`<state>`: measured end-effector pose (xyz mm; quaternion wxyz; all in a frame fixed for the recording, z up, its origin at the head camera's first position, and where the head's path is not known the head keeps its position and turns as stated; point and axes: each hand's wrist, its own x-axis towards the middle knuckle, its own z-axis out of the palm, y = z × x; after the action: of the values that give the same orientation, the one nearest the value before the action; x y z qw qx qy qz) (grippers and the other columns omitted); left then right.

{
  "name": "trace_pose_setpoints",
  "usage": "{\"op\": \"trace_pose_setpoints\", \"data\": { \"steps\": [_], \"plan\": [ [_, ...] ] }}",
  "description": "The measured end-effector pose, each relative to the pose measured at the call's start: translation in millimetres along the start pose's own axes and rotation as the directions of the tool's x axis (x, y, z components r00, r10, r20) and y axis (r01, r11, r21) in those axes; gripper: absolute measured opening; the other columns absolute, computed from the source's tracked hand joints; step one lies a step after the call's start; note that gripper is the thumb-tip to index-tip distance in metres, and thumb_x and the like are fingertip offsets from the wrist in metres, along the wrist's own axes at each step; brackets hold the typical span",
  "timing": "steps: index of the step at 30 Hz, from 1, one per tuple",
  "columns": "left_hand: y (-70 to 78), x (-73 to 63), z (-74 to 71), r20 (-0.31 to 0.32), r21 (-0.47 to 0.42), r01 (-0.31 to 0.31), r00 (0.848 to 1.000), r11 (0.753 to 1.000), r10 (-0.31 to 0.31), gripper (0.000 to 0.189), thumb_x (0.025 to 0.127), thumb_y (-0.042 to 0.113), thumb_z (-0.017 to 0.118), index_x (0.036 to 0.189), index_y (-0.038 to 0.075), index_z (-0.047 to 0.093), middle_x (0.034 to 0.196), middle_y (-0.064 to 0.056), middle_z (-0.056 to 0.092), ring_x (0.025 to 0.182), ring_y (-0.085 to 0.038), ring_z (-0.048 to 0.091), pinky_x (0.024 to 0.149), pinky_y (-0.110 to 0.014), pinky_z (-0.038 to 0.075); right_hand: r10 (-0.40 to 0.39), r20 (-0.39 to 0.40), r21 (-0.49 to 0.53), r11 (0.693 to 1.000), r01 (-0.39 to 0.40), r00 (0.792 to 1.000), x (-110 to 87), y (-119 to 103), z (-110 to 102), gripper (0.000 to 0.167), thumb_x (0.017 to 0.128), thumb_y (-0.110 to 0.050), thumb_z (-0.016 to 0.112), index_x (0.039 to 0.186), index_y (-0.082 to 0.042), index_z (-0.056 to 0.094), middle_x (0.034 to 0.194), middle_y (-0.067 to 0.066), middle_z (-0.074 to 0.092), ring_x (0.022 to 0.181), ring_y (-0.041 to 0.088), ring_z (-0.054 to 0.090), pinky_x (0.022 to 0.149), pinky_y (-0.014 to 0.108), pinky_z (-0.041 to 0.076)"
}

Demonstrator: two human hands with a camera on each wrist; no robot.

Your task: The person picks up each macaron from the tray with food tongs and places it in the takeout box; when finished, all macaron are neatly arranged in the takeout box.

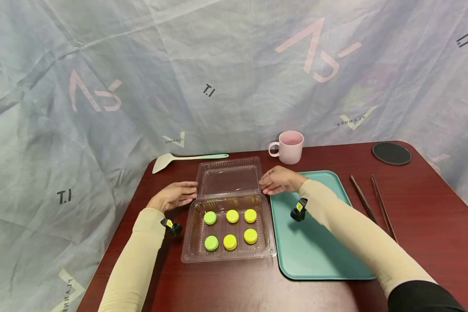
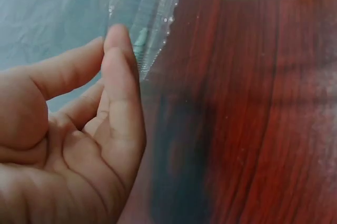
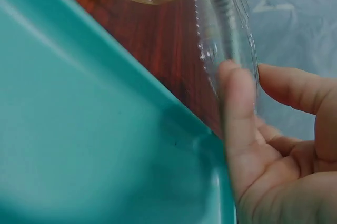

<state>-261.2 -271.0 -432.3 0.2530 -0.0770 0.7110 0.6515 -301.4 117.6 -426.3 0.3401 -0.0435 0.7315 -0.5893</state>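
Observation:
A clear plastic hinged container lies on the table, its lid (image 1: 230, 178) raised behind the base (image 1: 271, 236). In the base sit two green macarons (image 1: 210, 218) and several yellow macarons (image 1: 232, 216), set in two rows. My left hand (image 1: 174, 197) pinches the left edge of the lid between thumb and fingers; the left wrist view shows the ridged lid corner (image 2: 152, 29) at the fingertips. At the opposite edge, my right hand (image 1: 281, 180) pinches the lid likewise, thumb on the outer side in the right wrist view.
A teal tray (image 1: 312, 242) lies right of the container, under my right forearm. Farther right are a pair of dark chopsticks (image 1: 382, 208) and a round black coaster (image 1: 391, 153). At the back stand a pink mug (image 1: 290, 149) and a pale spatula (image 1: 164, 162).

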Motion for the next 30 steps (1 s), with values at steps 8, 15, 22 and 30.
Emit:
{"op": "trace_pose_setpoints", "data": {
  "steps": [8, 15, 22, 30],
  "plan": [
    [-1.9, 3.9, -3.8, 0.032, -0.035, 0.004, 0.999, 0.999, -0.003, 0.061, 0.103, 0.003, 0.055, 0.158, 0.009, 0.029, 0.106, -0.006, 0.061, 0.084, -0.01, 0.068, 0.07, -0.02, 0.056, -0.006, -0.009, 0.168, 0.986, 0.007, 1.0, 8.4, 0, -7, 0.047, 0.099, 0.0, 0.059, 0.141, 0.008, 0.041, 0.103, 0.018, 0.063, 0.077, 0.018, 0.069, 0.07, 0.027, 0.059],
    [4.7, 2.8, -6.1, 0.092, -0.077, -0.11, 0.989, 0.991, 0.117, 0.068, 0.103, -0.003, 0.05, 0.16, 0.016, 0.019, 0.106, -0.009, 0.051, 0.09, -0.016, 0.064, 0.083, -0.029, 0.057, -0.082, -0.06, 0.189, 0.978, 0.092, 0.995, 5.2, -11, -7, 0.042, 0.095, 0.005, 0.062, 0.133, 0.001, 0.044, 0.094, 0.013, 0.059, 0.077, 0.02, 0.065, 0.077, 0.036, 0.06],
    [2.0, 0.0, -4.2, 0.082, -0.131, -0.192, 0.976, 0.973, 0.204, 0.066, 0.102, -0.009, 0.047, 0.158, 0.015, 0.021, 0.101, -0.007, 0.052, 0.087, -0.016, 0.064, 0.089, -0.033, 0.056, -0.146, -0.077, 0.179, 0.971, 0.157, 0.986, 2.3, -11, -4, 0.041, 0.095, 0.006, 0.062, 0.13, 0.0, 0.043, 0.095, 0.013, 0.058, 0.08, 0.023, 0.065, 0.081, 0.041, 0.059],
    [5.4, -4.6, -2.7, 0.063, -0.111, -0.289, 0.953, 0.951, 0.297, 0.064, 0.101, -0.009, 0.05, 0.156, 0.012, 0.023, 0.106, -0.009, 0.05, 0.091, -0.019, 0.062, 0.09, -0.037, 0.056, -0.247, -0.127, 0.102, 0.96, 0.26, 0.961, -3.2, -13, -2, 0.031, 0.097, 0.002, 0.062, 0.125, -0.003, 0.048, 0.101, 0.018, 0.055, 0.087, 0.028, 0.065, 0.082, 0.046, 0.059]
  ]
}}
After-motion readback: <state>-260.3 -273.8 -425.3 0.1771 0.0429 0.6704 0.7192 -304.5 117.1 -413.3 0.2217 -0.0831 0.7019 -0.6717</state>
